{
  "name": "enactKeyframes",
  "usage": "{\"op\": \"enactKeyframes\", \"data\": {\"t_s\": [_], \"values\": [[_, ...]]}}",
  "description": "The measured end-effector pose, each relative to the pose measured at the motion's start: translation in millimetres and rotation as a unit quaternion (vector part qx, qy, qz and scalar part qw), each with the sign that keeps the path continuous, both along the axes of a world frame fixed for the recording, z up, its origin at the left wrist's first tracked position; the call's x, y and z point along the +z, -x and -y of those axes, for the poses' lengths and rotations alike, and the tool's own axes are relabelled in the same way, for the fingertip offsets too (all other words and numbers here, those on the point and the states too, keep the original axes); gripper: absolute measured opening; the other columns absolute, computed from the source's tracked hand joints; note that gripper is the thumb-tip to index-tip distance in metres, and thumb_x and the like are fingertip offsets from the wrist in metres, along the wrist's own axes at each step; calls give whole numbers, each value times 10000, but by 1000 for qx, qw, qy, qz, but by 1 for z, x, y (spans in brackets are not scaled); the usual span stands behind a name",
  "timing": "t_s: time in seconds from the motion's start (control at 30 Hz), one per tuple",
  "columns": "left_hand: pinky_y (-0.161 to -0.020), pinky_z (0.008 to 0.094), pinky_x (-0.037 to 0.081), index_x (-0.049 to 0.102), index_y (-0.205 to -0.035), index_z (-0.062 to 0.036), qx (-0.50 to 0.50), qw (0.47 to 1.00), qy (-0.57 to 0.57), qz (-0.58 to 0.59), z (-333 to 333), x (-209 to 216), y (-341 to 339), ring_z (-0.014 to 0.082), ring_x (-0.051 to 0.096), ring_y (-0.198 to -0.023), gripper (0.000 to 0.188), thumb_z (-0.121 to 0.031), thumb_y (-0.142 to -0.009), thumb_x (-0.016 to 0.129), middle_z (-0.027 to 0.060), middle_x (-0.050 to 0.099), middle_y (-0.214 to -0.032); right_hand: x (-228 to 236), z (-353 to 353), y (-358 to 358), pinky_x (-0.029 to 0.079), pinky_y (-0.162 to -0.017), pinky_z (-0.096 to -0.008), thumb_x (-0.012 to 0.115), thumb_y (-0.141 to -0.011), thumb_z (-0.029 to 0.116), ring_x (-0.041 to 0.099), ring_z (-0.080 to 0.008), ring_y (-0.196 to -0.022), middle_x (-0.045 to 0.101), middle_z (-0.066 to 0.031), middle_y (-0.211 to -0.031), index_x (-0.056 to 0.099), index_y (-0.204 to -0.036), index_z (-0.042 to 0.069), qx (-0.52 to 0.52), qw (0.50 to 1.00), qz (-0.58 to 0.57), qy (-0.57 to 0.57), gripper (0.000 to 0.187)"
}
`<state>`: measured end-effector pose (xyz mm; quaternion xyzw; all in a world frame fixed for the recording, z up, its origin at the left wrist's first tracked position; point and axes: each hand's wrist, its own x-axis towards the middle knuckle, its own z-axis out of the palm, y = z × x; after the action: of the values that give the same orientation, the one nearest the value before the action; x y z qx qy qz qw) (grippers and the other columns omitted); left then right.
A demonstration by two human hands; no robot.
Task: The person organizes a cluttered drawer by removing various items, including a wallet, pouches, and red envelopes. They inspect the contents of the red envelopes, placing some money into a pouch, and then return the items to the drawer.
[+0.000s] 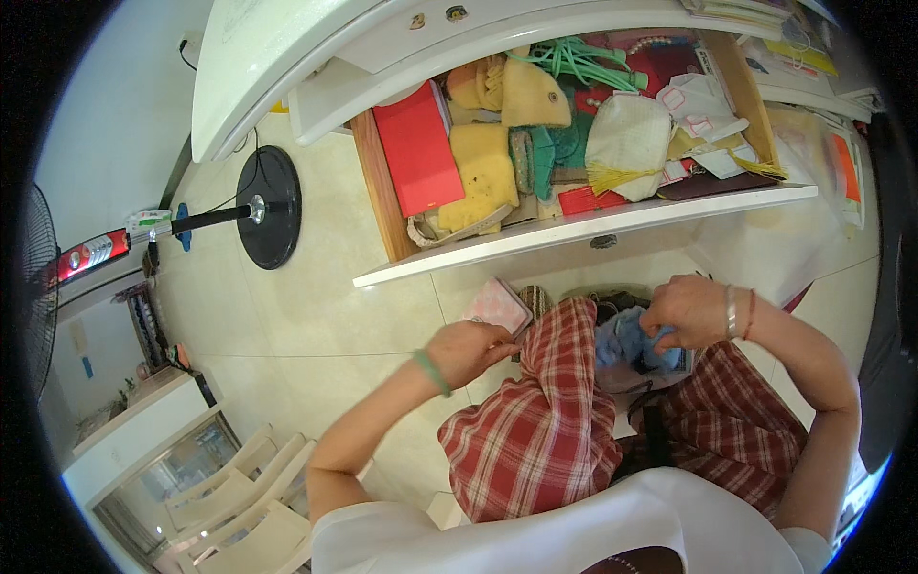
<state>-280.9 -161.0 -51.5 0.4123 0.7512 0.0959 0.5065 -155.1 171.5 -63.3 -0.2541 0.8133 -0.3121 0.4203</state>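
My right hand (684, 311) is closed on a crumpled blue cloth (623, 340) between my knees. The cloth sits in the mouth of a clear plastic bag (626, 381), with dark things at its far side. Beside my left knee, my left hand (469, 352) has its fingers drawn together; what they hold, if anything, I cannot make out. Just beyond it is a pink patterned booklet or flat box (499, 304). A brown striped round thing (535, 300) lies beside that, partly hidden by my knee.
Ahead is a pulled-out drawer (593, 228) holding a red folder (411, 148), a yellow knitted hat (535, 96), green cord (583, 59), a white pouch (629, 134) and papers. A standing fan's black base (270, 206) is at left. Pale chairs (249, 488) stand lower left.
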Motion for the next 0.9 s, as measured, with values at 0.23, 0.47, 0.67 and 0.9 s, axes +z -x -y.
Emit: {"op": "enactKeyframes", "data": {"t_s": [0.23, 0.47, 0.67, 0.9], "values": [[-893, 419, 502, 601, -1208, -88, 23, 921, -187, -341, -67, 75, 119, 308, 624, -1070, 400, -138, -822, 691, 178, 622, -1201, 23, 17, 12, 506, -742, -412, 663, -858, 350, 644, -320, -830, 679, -96, -861, 651, -1028, 110, -52, 993, -58, 87, 295], [-846, 393, 524, 482, -1363, -123, -58, 833, -107, -540, -44, 10, 146, 337, 632, -1039, 627, -134, -778, 706, 225, 609, -1195, 76, 2, 50, 529, -792, -334, 668, -879, 158, 679, -217, -883, 694, -104, -969, 649, -1075, 42, -270, 938, 32, 216, 228], [-656, 293, 583, 636, -1121, 22, 402, 832, -274, -267, -29, 106, 120, 203, 696, -805, 211, -80, -956, 553, 115, 696, -993, 76, -23, 55, 533, -717, -269, 637, -896, 111, 677, -131, -793, 698, -77, -890, 650, -1008, 10, -384, 889, 25, 248, 152], [-528, 307, 591, 627, -1095, -3, 527, 791, -309, 31, -38, 117, 115, 158, 687, -735, 235, -187, -956, 584, 92, 690, -922, 80, -9, 79, 548, -610, -235, 611, -939, 225, 670, -138, -778, 681, -93, -966, 580, -1160, -31, -541, 760, 58, 356, 340]]}}
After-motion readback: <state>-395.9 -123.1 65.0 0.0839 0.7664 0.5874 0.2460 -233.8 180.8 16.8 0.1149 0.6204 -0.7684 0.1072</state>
